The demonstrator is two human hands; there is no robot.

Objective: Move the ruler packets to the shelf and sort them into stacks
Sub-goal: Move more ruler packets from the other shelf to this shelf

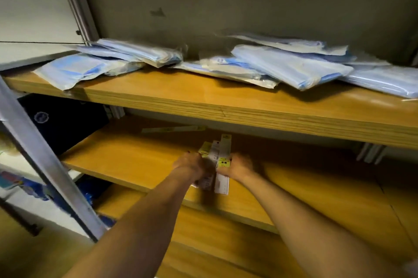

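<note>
A bundle of long white ruler packets (219,157) with yellow labels lies on the middle wooden shelf (135,155). My left hand (190,164) grips its left side and my right hand (241,165) grips its right side. The packets fan out slightly at their far ends. Further back on the same shelf, under the upper board, another ruler packet (174,129) lies crosswise in shadow.
The upper shelf (226,105) carries several blue-and-white plastic bags (289,65). A dark bag (63,119) sits at the left of the middle shelf. A grey metal upright (45,160) slants across the left. A lower shelf (226,232) lies below.
</note>
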